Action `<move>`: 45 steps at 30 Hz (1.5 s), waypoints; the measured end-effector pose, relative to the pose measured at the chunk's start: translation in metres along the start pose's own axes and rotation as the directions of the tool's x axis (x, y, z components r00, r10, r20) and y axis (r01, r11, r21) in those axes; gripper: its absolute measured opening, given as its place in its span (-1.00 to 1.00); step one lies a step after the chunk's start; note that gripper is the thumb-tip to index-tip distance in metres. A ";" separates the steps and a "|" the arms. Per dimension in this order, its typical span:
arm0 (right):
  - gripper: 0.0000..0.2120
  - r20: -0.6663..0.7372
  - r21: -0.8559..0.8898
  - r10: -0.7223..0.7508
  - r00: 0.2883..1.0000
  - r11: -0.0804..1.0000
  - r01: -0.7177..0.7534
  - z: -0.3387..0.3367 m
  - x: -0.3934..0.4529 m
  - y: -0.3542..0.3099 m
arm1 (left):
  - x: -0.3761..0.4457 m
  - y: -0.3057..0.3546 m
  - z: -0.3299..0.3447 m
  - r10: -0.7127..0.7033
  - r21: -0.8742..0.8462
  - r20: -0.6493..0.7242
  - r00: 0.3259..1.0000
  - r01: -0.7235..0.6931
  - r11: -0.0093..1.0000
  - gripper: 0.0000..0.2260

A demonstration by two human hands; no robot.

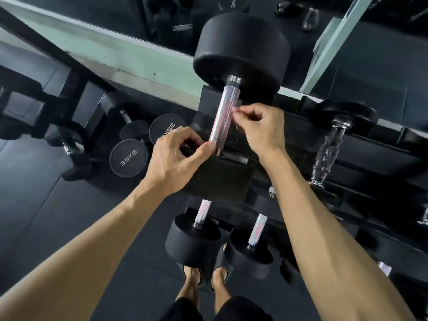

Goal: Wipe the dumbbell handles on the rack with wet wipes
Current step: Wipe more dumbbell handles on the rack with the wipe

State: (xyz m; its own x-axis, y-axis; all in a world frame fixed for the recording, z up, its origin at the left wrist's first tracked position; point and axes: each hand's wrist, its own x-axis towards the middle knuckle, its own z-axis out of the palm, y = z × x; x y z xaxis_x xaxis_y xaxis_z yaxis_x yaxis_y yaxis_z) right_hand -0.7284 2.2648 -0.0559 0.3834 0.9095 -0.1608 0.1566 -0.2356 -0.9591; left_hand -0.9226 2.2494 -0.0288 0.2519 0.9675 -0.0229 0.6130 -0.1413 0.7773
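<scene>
Though both hands [176, 158] [261, 130] pinch beside the handle [223, 117], no wipe is discernible

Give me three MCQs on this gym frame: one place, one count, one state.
1. Where does the right hand sit against the knurled silver dumbbell handle?
A. at its right side
B. under the far black head
C. on the floor

2. How many round black dumbbell ends marked 35KG show?
A. none
B. two
C. five

3. What is the left hand doing?
A. hanging flat
B. fingers curled, pinching something dark by the handle's near end
C. out of view

A: fingertips meet beside the handle. B: two labelled faces lie at left. B: thumb and fingers close together.
</scene>
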 end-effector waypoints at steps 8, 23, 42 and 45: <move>-0.91 -0.106 0.271 0.112 0.988 0.959 -0.079 0.008 0.012 -0.012 | 0.000 -0.002 0.000 0.018 -0.006 -0.001 1.000 -0.018 1.000 -0.66; -0.91 -0.027 0.248 0.151 0.988 0.959 -0.140 0.004 -0.004 -0.005 | -0.001 -0.002 0.000 0.023 -0.007 -0.011 1.000 -0.023 1.000 -0.67; -0.84 0.187 0.099 0.209 0.960 0.968 -0.230 -0.009 -0.018 0.005 | -0.008 0.002 0.001 0.037 0.036 -0.007 0.999 -0.037 0.999 -0.59; -0.84 0.212 0.169 0.232 0.949 0.948 -0.270 -0.008 -0.018 0.008 | -0.017 0.004 0.006 -0.027 0.057 -0.064 0.998 0.030 0.998 -0.60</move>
State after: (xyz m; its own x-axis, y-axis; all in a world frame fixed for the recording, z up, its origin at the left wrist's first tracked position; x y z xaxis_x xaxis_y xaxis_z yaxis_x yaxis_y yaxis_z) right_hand -0.7270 2.2440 -0.0591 0.2072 0.8813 -0.4248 -0.1092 -0.4106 -0.9052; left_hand -0.9200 2.2313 -0.0288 0.1867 0.9824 -0.0032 0.6623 -0.1235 0.7390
